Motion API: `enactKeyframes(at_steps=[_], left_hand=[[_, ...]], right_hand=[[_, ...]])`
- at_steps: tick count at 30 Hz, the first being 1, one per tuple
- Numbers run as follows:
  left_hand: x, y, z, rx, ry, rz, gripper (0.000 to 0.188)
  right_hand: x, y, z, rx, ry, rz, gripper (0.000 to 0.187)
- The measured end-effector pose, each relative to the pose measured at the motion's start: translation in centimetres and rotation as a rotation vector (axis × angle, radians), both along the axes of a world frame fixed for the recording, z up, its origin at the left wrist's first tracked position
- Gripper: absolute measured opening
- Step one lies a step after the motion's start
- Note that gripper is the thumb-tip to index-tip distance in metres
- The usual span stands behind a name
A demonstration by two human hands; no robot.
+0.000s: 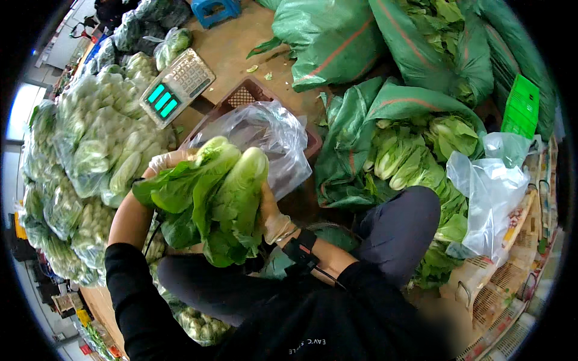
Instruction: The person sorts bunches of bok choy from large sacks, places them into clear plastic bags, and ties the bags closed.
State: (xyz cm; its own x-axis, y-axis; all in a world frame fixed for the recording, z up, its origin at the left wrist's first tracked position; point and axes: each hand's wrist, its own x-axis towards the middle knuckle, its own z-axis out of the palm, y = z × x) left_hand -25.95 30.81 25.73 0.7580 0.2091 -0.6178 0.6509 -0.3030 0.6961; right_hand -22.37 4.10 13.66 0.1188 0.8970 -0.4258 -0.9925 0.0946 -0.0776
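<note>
Between my two hands, over my lap, is a bunch of long leafy lettuce heads [226, 198], pale at the base ends and green at the leaves. My left hand [170, 160], in a thin clear glove, is closed around its left side; the fingers are partly behind the leaves. On the other side my gloved right hand [274, 219] grips the bunch, with its fingertips hidden. Just beyond the bunch, a clear plastic bag [280, 147] lies spread open in a brown plastic crate [250, 90].
A scale's display panel [177, 87] stands left of the crate. Bagged greens [96, 150] are piled at left. On the right an open green sack [415, 99] spills loose lettuce [415, 162], near clear bags [487, 192] and a bright green basket [521, 107]. A blue stool [215, 12] is farther off.
</note>
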Motion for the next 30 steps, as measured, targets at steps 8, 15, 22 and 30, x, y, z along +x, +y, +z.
enactKeyframes(at_steps=[8, 15, 22, 30], left_hand=[[6.9, 7.7, -18.9, -0.045, -0.173, -0.12, 0.076], [7.9, 6.7, -27.1, 0.358, -0.25, -0.114, 0.088], [4.9, 3.9, -18.8, 0.896, -0.688, 0.093, 0.028], [-9.5, 6.2, -27.6, 0.588, -0.112, 0.205, 0.039]], right_hand=[[4.9, 8.5, -13.8, -0.569, -0.471, -0.251, 0.066], [10.6, 10.1, -11.0, -0.921, -1.361, 0.883, 0.084], [12.2, 13.9, -6.1, -0.424, -2.341, 0.721, 0.051], [8.5, 15.5, -8.7, -0.159, -2.49, 1.156, 0.057]])
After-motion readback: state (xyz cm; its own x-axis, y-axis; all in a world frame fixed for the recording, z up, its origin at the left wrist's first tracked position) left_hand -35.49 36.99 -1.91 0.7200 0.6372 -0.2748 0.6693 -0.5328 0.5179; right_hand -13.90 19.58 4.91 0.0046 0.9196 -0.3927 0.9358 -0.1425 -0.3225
